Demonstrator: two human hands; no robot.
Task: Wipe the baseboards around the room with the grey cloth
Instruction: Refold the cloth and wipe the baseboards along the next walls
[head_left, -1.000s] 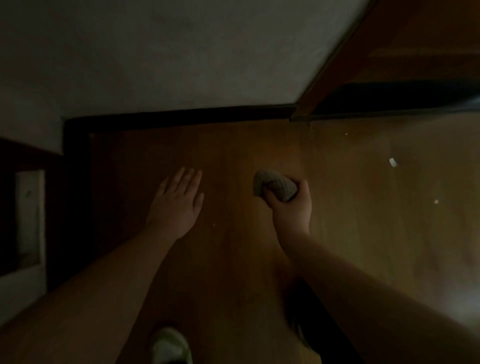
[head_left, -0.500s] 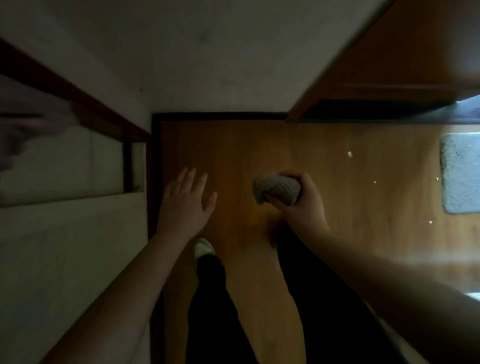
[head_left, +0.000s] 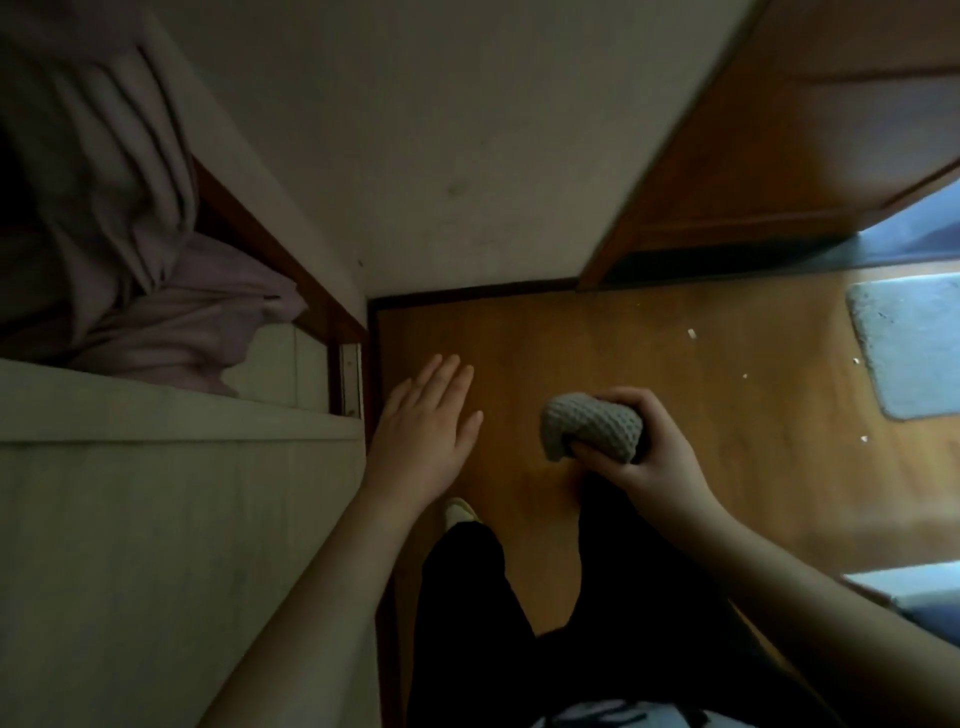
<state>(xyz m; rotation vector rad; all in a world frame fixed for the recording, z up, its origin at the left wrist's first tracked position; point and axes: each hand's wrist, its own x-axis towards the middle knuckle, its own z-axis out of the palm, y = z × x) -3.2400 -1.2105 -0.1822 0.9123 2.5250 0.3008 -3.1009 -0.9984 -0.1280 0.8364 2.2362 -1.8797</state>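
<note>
Viewed from above, looking down at a brown wooden floor (head_left: 649, 374) in a dim corner. Right hand (head_left: 649, 462) held out over that floor, fingers and thumb curled tight round a bunched grey waffle-knit cloth (head_left: 589, 426); cloth bulging out of the fist on the side toward the left hand, lifted clear of the boards as far as can be told. Left hand (head_left: 423, 431) flat and relaxed, fingers straight and close together, thumb slightly apart, holding nothing, hovering above the floor's edge nearest the pale cabinet top (head_left: 156, 545).

Dark narrow baseboard (head_left: 467, 295) running along the far edge of the floor, at the foot of an off-white wall (head_left: 441, 156), well apart from the cloth and untouched by it. A second dark strip of baseboard (head_left: 372, 353) down the floor's edge beside the cabinet, just beyond the left hand's fingertips. Reddish-brown wooden door (head_left: 779, 156) angled open past the far corner of the floor. Pale blue-grey bath mat (head_left: 909, 343) lying on the floor beyond the right hand. Small white crumbs (head_left: 691, 334) scattered on the floor between cloth and mat. Crumpled mauve fabric (head_left: 156, 312) heaped beyond the cabinet top. Black trouser legs (head_left: 519, 623) and one pale slipper toe (head_left: 460, 512) on the floor below the hands.
</note>
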